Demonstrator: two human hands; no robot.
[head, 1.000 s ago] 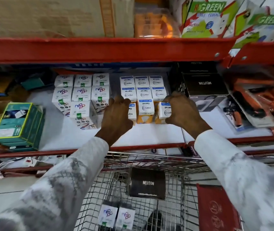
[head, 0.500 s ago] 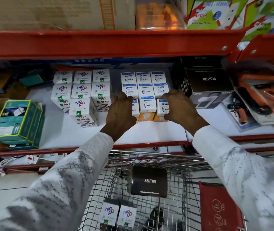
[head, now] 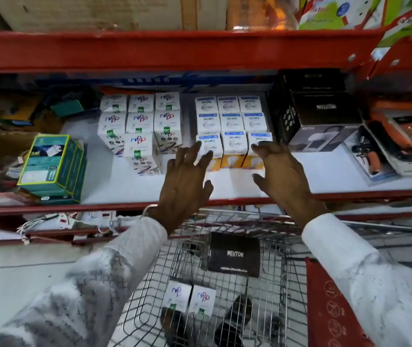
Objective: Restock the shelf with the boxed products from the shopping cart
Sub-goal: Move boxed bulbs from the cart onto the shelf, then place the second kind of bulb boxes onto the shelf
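Three rows of white and blue bulb boxes (head: pixel 233 131) stand on the white shelf (head: pixel 325 171). My left hand (head: pixel 185 180) hovers open just in front of the front row's left box. My right hand (head: pixel 279 171) is open too, fingertips by the front row's right box. Neither holds anything. Left of them stands a block of white Nippo boxes (head: pixel 139 126). Below, the wire shopping cart (head: pixel 270 291) holds a black Neuton box (head: pixel 233 254) and two white Nippo boxes in the cart (head: pixel 190 298).
Stacked black Neuton boxes (head: pixel 320 113) stand right of the bulb boxes. Orange tool packs (head: pixel 398 144) lie at the far right. A green boxed stack (head: pixel 54 166) sits at the shelf's left. The red upper shelf beam (head: pixel 175 50) overhangs. A red flap (head: pixel 332 309) hangs on the cart's right.
Both hands have drawn back from the sides of the front row of bulb boxes and opened. The front row now stands closer to the rows behind.
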